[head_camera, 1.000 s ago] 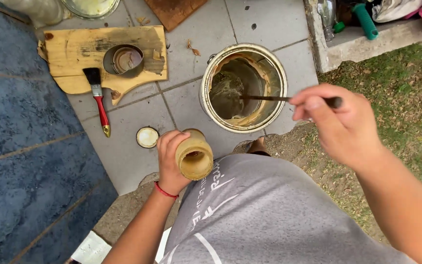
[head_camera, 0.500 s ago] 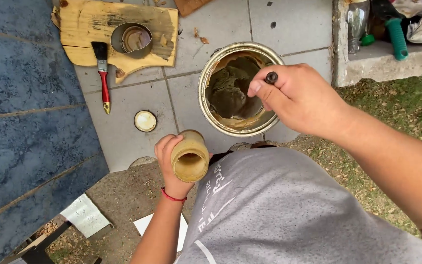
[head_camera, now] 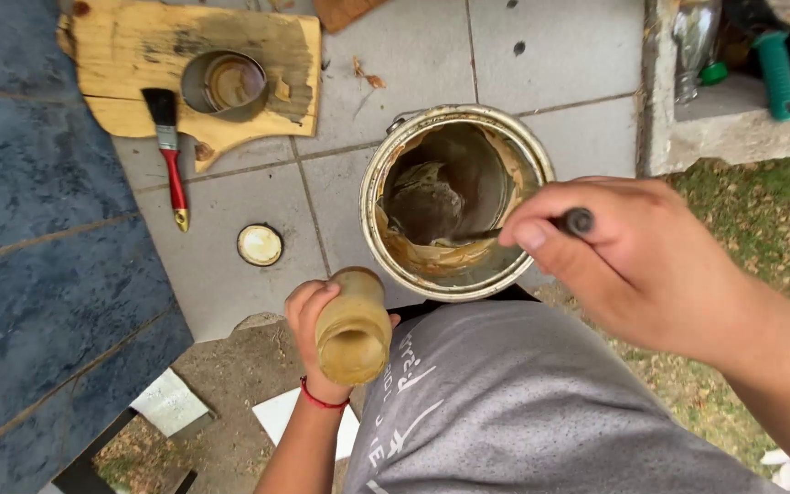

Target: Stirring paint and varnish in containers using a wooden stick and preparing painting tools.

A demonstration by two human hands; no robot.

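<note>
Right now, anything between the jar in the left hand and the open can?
Nothing visible. The jar sits in the left hand just beside the can, with only bare paving between them. The can's mouth is open; the right hand holds a tool dipped in from the far side.

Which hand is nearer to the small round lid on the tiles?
Left. The left hand, holding a jar, is just beside the lid; the right hand is beyond the can.

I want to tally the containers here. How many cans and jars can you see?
3: a large open can on the tiles, a jar in the left hand, a small can on the wooden board.
</note>
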